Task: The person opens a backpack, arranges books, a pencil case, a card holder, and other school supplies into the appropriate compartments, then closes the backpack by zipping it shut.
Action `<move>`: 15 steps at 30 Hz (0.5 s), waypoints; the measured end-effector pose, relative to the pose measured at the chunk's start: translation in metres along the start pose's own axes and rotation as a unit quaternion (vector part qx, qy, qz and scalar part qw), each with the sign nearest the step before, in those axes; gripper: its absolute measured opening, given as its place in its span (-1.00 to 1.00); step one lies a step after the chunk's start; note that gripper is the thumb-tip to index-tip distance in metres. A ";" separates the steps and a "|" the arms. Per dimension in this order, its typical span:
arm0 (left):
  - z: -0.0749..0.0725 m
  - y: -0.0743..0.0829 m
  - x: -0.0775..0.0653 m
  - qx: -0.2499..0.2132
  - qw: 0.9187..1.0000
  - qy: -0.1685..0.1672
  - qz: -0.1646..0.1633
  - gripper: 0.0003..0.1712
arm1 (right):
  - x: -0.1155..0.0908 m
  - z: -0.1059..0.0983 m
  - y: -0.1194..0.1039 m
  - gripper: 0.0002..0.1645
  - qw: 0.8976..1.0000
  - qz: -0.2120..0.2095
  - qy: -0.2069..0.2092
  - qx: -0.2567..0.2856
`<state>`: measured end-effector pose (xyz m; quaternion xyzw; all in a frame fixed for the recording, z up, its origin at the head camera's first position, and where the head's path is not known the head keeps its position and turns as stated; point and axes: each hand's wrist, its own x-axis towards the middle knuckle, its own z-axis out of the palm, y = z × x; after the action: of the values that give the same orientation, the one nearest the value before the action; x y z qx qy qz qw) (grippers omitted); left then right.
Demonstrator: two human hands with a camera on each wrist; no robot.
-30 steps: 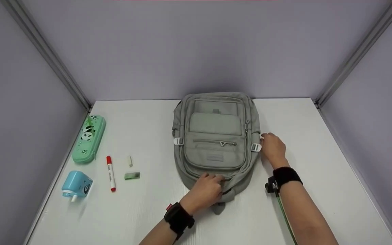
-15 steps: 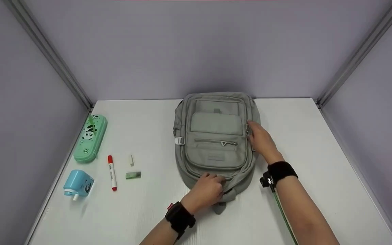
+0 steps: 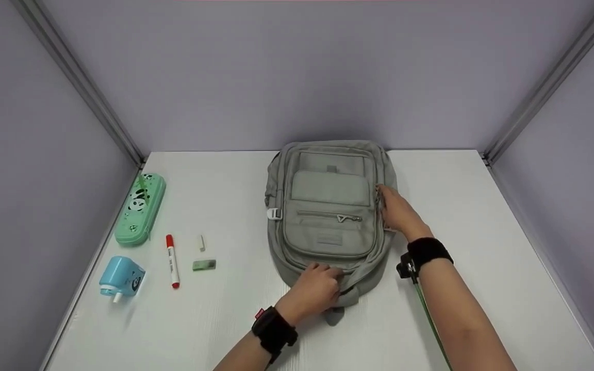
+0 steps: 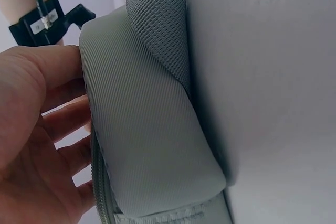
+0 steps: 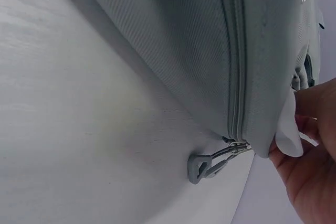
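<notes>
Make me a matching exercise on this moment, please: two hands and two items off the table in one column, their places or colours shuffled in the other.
Column one:
1. Left hand
2. Marker
3. Right hand
4. Pencil case

Column two:
A. Green with panda pictures
B. At the right side of the backpack
C. White with red ends
D. At the end of the backpack nearest the person

Pairs: 1-D, 2-C, 3-B, 4-A

Matt ribbed cloth backpack (image 3: 330, 188), coarse woven strap (image 4: 160, 24), smooth plastic pencil case (image 3: 140, 216), faintly grained tabletop (image 3: 235, 206)
</notes>
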<state>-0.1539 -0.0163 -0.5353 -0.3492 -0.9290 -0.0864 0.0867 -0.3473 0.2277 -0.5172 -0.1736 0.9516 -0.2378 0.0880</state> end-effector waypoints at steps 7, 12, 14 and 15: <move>-0.001 -0.001 0.000 -0.001 1.000 0.008 0.000 -0.88 | 0.004 0.000 -0.003 -0.29 1.000 0.009 -0.011 -0.017; -0.001 0.000 -0.001 -0.005 1.000 0.004 -0.005 -0.87 | 0.005 0.002 -0.001 -0.37 1.000 0.016 -0.002 -0.015; -0.002 0.001 -0.001 -0.002 1.000 -0.003 -0.007 -0.86 | 0.005 0.003 0.000 -0.41 1.000 0.020 0.004 -0.012; -0.002 0.001 -0.001 0.000 1.000 -0.006 -0.007 -0.85 | 0.004 0.004 0.000 -0.43 1.000 0.021 0.009 -0.012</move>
<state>-0.1522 -0.0169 -0.5340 -0.3434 -0.9319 -0.0851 0.0805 -0.3505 0.2248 -0.5212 -0.1522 0.9587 -0.2258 0.0819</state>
